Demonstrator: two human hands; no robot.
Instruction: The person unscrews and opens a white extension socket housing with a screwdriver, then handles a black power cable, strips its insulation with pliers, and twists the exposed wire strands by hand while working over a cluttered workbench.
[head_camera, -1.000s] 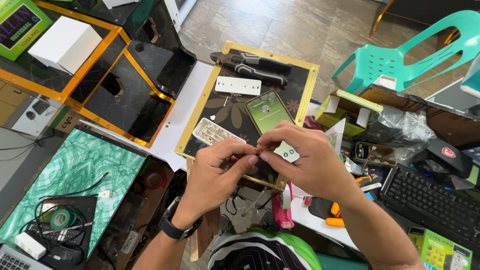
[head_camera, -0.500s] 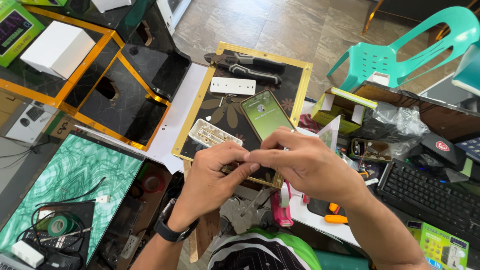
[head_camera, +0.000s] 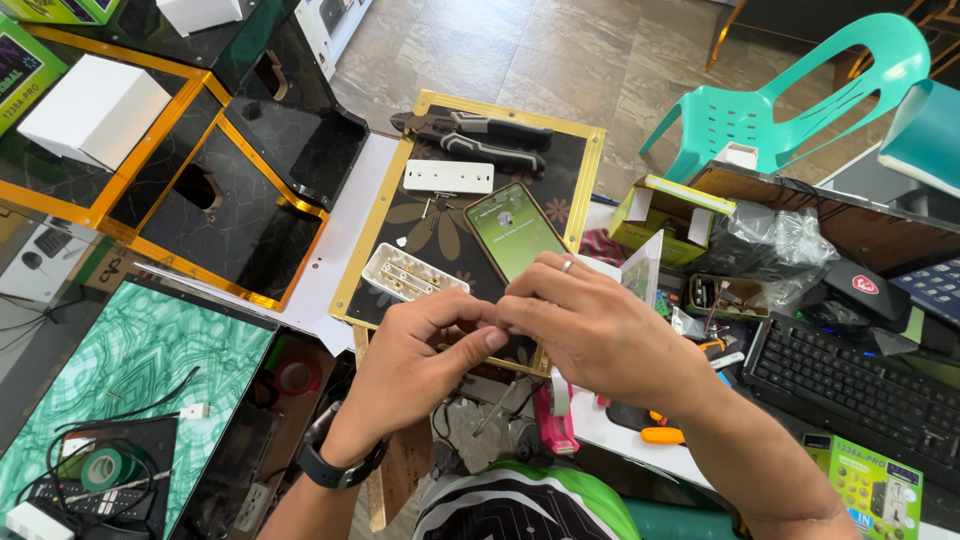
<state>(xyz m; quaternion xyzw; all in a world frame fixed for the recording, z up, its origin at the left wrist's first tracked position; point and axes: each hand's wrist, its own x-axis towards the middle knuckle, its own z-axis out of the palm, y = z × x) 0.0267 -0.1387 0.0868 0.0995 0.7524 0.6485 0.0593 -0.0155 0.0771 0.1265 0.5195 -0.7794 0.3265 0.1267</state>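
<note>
Meeting over the near edge of the dark gold-framed panel (head_camera: 585, 160), both hands curl inward, fingertips pressed together. The left hand (head_camera: 415, 355), watch at the wrist, and the right hand (head_camera: 600, 330), one ring showing, seem to pinch something small between them, hidden from view. Behind them lie one phone (head_camera: 510, 232), two white socket-strip parts (head_camera: 448, 176) (head_camera: 412, 274) and one pair of pliers (head_camera: 480, 135).

Whatever the fingers (head_camera: 470, 325) pinch is hidden between both hands; the keyboard (head_camera: 850, 385) beyond them runs off-frame.
</note>
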